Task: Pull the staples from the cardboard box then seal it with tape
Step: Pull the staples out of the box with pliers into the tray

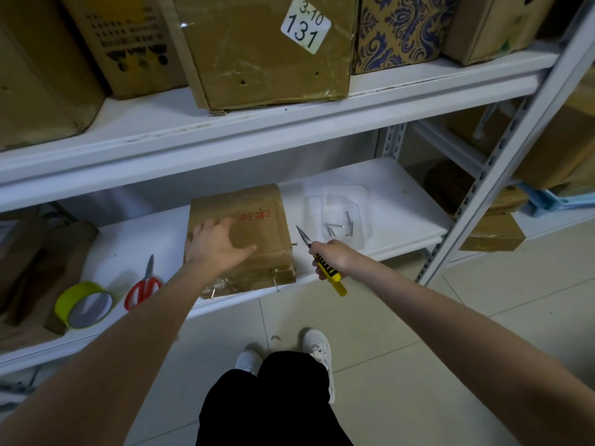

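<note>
The left hand (215, 243) is pressing straight fingers onto the flat brown cardboard box (257, 214) on the white shelf (402, 201) while the right hand (331, 257), gripping yellow-handled metal pliers (335, 278) (tips near a protruding staple (294, 244)), should be pulling straight outward.

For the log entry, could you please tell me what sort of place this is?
Probably a storeroom or small warehouse: white metal racking with slotted uprights, cardboard boxes lined along its upper shelf, and a numbered label reading 131 on one box.

Brown cardboard box (270, 220) flat at shelf (386, 201) front edge, staples (277, 284) protruding from its front side. Yellow-green tape roll (69, 297) near shelf's left front edge.
</note>
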`<state>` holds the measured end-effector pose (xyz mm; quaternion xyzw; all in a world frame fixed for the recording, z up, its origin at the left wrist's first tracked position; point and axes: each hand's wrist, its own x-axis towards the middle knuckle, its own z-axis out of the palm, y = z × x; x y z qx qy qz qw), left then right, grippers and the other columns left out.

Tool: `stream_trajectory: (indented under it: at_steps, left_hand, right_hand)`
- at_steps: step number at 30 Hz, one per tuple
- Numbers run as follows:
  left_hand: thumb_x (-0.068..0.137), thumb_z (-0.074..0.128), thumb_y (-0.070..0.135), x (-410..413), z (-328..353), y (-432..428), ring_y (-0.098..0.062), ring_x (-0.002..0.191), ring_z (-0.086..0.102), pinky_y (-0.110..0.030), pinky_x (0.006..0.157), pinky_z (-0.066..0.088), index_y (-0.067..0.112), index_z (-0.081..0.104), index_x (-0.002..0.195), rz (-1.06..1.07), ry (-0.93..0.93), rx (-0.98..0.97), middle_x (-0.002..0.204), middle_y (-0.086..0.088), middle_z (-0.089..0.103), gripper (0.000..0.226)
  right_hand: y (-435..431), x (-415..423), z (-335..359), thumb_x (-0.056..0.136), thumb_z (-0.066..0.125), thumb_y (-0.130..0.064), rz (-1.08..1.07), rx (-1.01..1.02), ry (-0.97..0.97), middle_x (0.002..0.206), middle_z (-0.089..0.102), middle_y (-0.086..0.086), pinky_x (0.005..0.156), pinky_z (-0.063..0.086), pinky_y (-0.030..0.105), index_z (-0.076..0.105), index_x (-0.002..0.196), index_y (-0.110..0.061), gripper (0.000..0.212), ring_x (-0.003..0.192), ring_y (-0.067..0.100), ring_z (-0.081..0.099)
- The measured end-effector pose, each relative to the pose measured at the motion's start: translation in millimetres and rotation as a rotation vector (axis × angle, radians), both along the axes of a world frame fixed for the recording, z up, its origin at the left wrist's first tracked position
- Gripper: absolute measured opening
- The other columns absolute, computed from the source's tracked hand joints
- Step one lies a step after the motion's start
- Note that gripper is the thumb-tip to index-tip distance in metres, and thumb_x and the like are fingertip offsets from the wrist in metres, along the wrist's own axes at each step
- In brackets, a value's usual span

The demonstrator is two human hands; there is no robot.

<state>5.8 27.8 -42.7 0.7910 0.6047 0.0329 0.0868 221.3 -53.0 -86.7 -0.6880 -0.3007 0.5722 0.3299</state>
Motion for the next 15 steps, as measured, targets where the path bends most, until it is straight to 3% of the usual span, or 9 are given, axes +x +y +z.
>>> stream_trajectory:
  at_steps: [4, 8, 15]
  left_hand:
    - [0.084, 0.052, 0.062, -27, -9, -11, -0.037, 0.128, 0.038, -0.05, 0.104, 0.039, 0.028, 0.037, 0.139, 0.165, 0.052, -0.094, 0.142, -0.014, 0.035, 0.066]
    - [0.089, 0.05, 0.057, -35, -14, -24, -0.038, 0.116, 0.052, -0.043, 0.098, 0.045, 0.027, 0.026, 0.147, 0.252, -0.081, -0.237, 0.139, -0.017, 0.031, 0.069]
    - [0.087, 0.062, 0.041, -39, -10, -27, -0.03, 0.106, 0.053, -0.032, 0.082, 0.046, 0.02, 0.04, 0.136, 0.247, -0.052, -0.239, 0.128, -0.016, 0.042, 0.058]
  right_hand:
    - [-8, -13, 2, 0.088, 0.051, -0.022, -0.028, -0.015, -0.004, 0.077, 0.05, 0.011, 0.058, 0.044, 0.03, 0.048, 0.08, -0.007, 0.017, 0.057, 0.024, 0.046]
    - [-24, -24, 4, 0.089, 0.047, -0.023, -0.017, -0.144, 0.059, 0.074, 0.047, 0.01, 0.057, 0.042, 0.028, 0.046, 0.082, -0.009, 0.015, 0.058, 0.022, 0.044]
    - [-21, -40, 3, 0.09, 0.047, -0.021, -0.1, -0.065, 0.171, 0.067, 0.047, 0.011, 0.053, 0.042, 0.026, 0.047, 0.08, -0.005, 0.019, 0.053, 0.021, 0.043]
